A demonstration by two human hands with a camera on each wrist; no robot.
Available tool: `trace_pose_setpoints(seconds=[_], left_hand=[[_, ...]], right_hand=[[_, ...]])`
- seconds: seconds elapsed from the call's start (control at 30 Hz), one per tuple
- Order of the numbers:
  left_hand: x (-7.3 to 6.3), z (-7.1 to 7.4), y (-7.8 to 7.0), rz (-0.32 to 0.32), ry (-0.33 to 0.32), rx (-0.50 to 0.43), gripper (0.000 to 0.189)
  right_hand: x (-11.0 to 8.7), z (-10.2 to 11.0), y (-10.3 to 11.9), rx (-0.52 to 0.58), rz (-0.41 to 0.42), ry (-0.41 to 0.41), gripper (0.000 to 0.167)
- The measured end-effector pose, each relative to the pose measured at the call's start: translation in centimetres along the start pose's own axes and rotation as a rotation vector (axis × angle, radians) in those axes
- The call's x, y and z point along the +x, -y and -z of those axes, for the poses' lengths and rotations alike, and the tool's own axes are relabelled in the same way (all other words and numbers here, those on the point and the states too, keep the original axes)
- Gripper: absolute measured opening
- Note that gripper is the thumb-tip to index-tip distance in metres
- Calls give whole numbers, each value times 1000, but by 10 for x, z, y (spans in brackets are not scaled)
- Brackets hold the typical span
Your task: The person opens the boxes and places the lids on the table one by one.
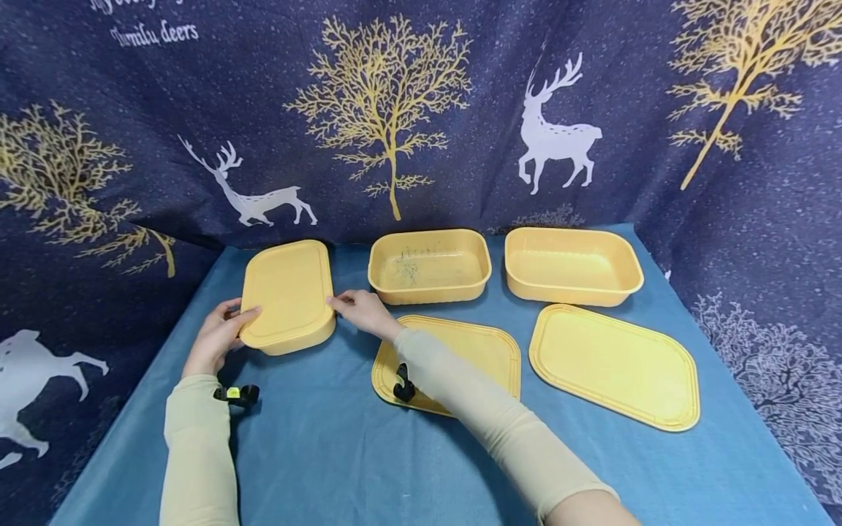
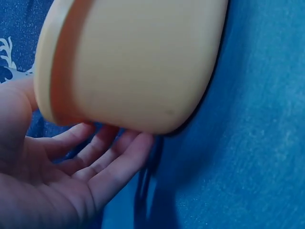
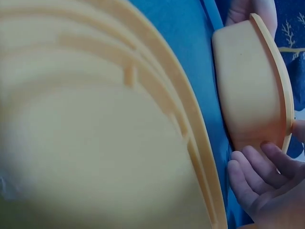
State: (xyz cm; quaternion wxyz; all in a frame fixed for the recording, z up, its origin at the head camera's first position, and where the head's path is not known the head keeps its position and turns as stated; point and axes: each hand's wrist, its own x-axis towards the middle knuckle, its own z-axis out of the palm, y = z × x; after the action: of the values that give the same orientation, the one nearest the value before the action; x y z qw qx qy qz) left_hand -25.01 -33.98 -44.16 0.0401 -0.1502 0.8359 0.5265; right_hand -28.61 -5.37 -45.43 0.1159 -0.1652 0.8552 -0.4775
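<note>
A yellow rectangular food container with its lid on (image 1: 287, 292) stands at the left of the table, its long side pointing away from me. My left hand (image 1: 220, 332) holds its left side, thumb over the lid's edge. In the left wrist view the fingers (image 2: 121, 160) of that hand curve against the container's wall (image 2: 143, 62). Across from it, my right hand (image 1: 365, 310) grips the right edge, thumb on the lid's rim and fingers below. The right wrist view shows these fingers (image 3: 259, 169) bent at the wall under the rim.
Two uncovered yellow containers stand at the back, one in the middle (image 1: 430, 292) and one at the right (image 1: 572, 292). Before them lie two loose lids, one (image 1: 496, 358) partly under my right forearm, the other (image 1: 615, 369) farther right. A dark patterned cloth (image 1: 447, 197) hangs behind the blue-covered table (image 1: 329, 438).
</note>
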Motion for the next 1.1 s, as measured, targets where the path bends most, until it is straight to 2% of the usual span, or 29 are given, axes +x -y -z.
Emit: trace_pose_setpoints(seconds=[0.2,0.4,0.47,0.57,0.7,0.9,1.1], left_hand=[[-6,1,-3,-6,94,41,97],[-5,3,-3,-14,124,53,99],[-4,4,-3,-24,117,58,98],[-2,4,-1,-47,73,66,93],[7,6,-1,-79,16,55,85],[20,8,-2,-93,-8,21,75],[26,5,-3,-87,-14,-14,70]], right_hand=[[6,7,-5,-5,-2,6,53],[8,8,-5,-12,-6,30,55],[7,8,-4,-11,-3,35,56],[3,8,-4,-18,5,32,59],[-2,6,-6,-52,13,22,65],[-2,1,-7,-111,51,17,63],[-1,2,-5,-120,44,13,58]])
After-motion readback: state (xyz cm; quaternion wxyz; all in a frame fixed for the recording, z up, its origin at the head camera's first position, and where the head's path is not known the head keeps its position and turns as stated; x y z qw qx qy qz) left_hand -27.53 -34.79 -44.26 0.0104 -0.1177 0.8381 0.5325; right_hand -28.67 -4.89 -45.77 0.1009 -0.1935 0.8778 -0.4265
